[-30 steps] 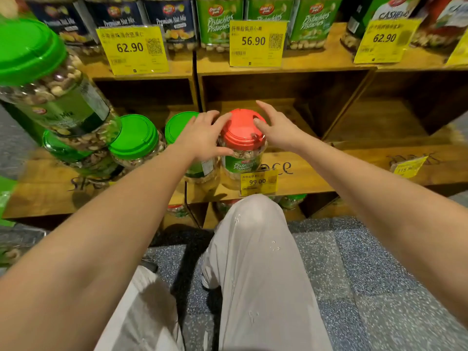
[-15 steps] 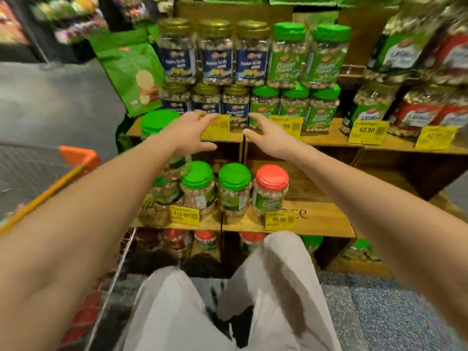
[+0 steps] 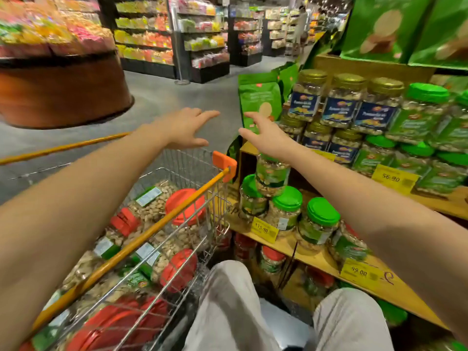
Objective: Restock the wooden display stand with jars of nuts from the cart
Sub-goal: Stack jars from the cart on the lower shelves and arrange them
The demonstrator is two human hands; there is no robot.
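Wood + wire, head view only; one cam, so one entry. Wooden stand point(image 3: 316, 262) fills 3–5 o'clock; cart point(image 3: 162, 224) sits at 7–8 o'clock, its orange corner just beside the stand's L end. L hand point(image 3: 184, 130) at approx 11 o'clock above the cart's far end, fingers straight and spread, palm down, holding nothing; R hand point(image 3: 268, 138) at 12–1 o'clock, fingers likewise spread, empty, in front of a green pouch point(image 3: 260, 97); hands apart, neither touching a jar.

Task items: red-lid jars point(image 3: 184, 206) lie on their sides in the cart, several visible, more red lids at 7 o'clock near frame bottom; exact count n/a (blur). On the stand's lower shelf, green-lid jars point(image 3: 287, 198) stand upright in a row at 4 o'clock w/ one more stacked on top at the L end; a red-lidded one next along, mostly hidden by the R forearm. Price tags point(image 3: 264, 229) on shelf edge. Upper shelf at 2 o'clock: gold-lid jars point(image 3: 307, 97), full-looking.

Progress (judgement): partway; lower shelf has a front row but bare wood shows toward 5 o'clock; cart looks well loaded, so most of the restock is to come. Step in hand: prob. a reach toward the cart for the next jar; not confirmed.
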